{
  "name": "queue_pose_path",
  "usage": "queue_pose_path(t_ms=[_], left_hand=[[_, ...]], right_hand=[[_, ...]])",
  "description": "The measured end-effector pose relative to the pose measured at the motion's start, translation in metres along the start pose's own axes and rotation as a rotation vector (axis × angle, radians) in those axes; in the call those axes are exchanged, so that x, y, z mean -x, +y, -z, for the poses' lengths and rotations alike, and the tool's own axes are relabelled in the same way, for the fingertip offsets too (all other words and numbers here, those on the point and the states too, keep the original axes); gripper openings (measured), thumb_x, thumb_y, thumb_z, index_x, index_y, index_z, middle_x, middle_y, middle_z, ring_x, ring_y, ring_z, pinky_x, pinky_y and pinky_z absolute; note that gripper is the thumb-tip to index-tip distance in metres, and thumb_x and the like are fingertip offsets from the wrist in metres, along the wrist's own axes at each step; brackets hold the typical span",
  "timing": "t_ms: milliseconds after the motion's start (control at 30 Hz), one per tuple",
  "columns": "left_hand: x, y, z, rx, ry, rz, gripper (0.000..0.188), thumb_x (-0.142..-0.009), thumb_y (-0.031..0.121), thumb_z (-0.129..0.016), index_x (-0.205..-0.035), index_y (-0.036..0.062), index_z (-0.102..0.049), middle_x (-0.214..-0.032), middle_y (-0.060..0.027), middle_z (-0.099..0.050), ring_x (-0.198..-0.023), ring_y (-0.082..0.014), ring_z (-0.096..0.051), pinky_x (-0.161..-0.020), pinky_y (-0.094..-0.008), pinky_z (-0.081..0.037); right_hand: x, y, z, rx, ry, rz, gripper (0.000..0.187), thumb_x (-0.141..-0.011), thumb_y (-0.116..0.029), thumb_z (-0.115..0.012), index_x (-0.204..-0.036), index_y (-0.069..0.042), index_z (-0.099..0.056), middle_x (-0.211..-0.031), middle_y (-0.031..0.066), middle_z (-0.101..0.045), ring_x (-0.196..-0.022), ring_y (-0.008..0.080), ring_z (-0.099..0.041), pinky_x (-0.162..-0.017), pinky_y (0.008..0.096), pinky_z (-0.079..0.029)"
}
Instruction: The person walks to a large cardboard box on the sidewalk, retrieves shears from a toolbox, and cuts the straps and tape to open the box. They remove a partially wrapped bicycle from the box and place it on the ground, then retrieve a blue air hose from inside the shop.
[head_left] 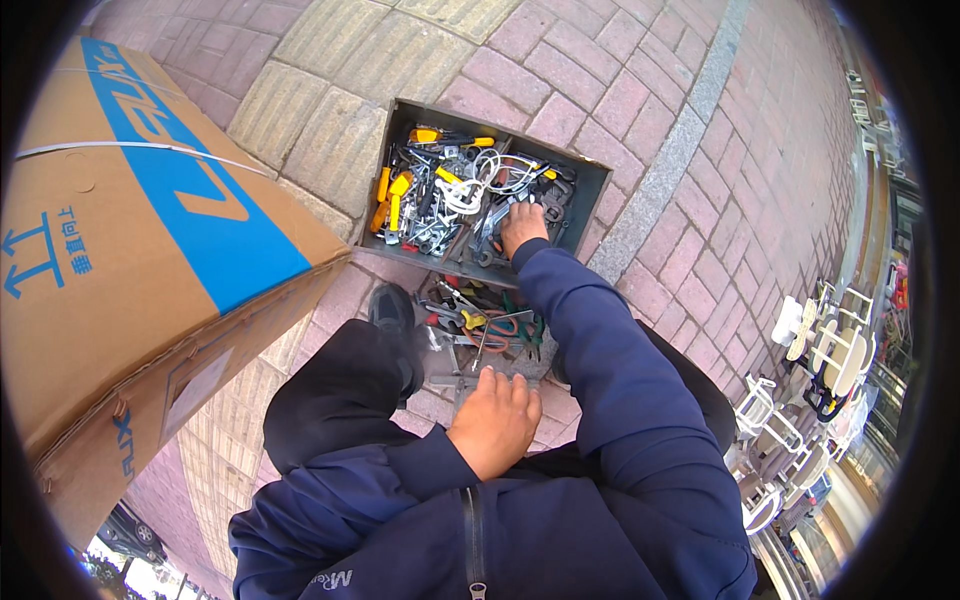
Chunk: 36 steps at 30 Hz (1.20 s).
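Open-topped dark tray (591, 190) ahead of the shoe (392, 325), with the right hand (523, 226) lowered inside its right edge among metal tools (488, 256); whether it grips one cannot be told. The left hand (497, 422), fingers loosely bent, lies nearer the body beside a lower group of tools (505, 335); its palm is hidden. A carton (130, 250) crowds the tray's near left corner; paving (700, 230) spreads rightward from its right edge.

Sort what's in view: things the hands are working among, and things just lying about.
Apparently part of the job:
- Dark tray, with the right hand reaching in
- Yellow-handled tools and white cord inside it
- Lower tools, near the left hand

Apparently just about:
- Cardboard box, left
- Pale chair-like items, right
- Parked car
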<state>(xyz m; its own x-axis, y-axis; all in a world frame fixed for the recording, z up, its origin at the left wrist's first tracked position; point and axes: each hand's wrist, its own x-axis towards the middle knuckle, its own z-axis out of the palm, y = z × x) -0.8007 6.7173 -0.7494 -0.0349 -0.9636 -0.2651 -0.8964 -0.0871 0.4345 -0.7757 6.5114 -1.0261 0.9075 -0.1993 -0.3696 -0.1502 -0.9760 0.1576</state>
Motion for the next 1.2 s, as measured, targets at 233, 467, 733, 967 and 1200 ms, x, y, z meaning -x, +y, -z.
queue_pose_path(t_ms=[233, 467, 733, 967, 1200], left_hand=[[-0.003, 0.003, 0.001, 0.002, 0.003, -0.006, 0.038, -0.084, 0.02, -0.054, -0.115, 0.0008, -0.062, -0.113, -0.0203, -0.062, -0.097, -0.0329, -0.061, -0.094, -0.0467, -0.043], [-0.003, 0.003, 0.0, -0.011, -0.038, -0.006, 0.038, -0.084, 0.02, -0.053, -0.117, 0.0011, -0.062, -0.114, -0.021, -0.062, -0.099, -0.034, -0.06, -0.095, -0.0477, -0.042], [0.0, 0.004, -0.002, 0.005, -0.005, 0.005, 0.038, -0.084, 0.021, -0.054, -0.116, 0.0004, -0.062, -0.114, -0.0216, -0.062, -0.099, -0.0351, -0.06, -0.095, -0.0479, -0.041], [0.0, 0.005, -0.002, -0.013, -0.003, -0.002, 0.039, -0.083, 0.021, -0.054, -0.115, 0.0002, -0.062, -0.114, -0.0222, -0.062, -0.098, -0.0349, -0.06, -0.095, -0.048, -0.041], [-0.001, 0.004, -0.002, -0.005, -0.028, 0.0, 0.039, -0.084, 0.021, -0.054, -0.116, 0.0003, -0.062, -0.116, -0.0223, -0.062, -0.1, -0.0353, -0.061, -0.096, -0.0483, -0.041]], right_hand=[[-0.026, -0.042, -0.015, -0.726, -0.228, -0.091, 0.031, -0.076, -0.013, -0.057, -0.101, 0.002, -0.068, -0.122, 0.0223, -0.058, -0.124, 0.0443, -0.043, -0.107, 0.0364, -0.035], [-0.014, -0.023, -0.029, -2.218, -0.345, -0.658, 0.037, -0.087, -0.009, -0.061, -0.122, 0.003, -0.056, -0.098, 0.0056, -0.059, -0.083, 0.0151, -0.058, -0.078, 0.0318, -0.051], [0.012, 0.055, 0.019, -2.368, -0.012, -0.628, 0.03, -0.093, -0.011, -0.056, -0.121, -0.001, -0.06, -0.104, 0.0035, -0.067, -0.073, 0.0095, -0.054, -0.068, 0.0265, -0.048], [0.004, 0.078, 0.014, -2.258, 0.059, -0.559, 0.045, -0.095, -0.018, -0.054, -0.136, -0.001, -0.048, -0.117, 0.0098, -0.064, -0.092, 0.0165, -0.061, -0.083, 0.0333, -0.049], [-0.003, 0.018, -0.047, -0.958, -0.211, -0.828, 0.064, -0.081, -0.023, -0.054, -0.127, 0.014, -0.031, -0.111, 0.0316, -0.062, -0.106, 0.0425, -0.06, -0.093, 0.0421, -0.047]])
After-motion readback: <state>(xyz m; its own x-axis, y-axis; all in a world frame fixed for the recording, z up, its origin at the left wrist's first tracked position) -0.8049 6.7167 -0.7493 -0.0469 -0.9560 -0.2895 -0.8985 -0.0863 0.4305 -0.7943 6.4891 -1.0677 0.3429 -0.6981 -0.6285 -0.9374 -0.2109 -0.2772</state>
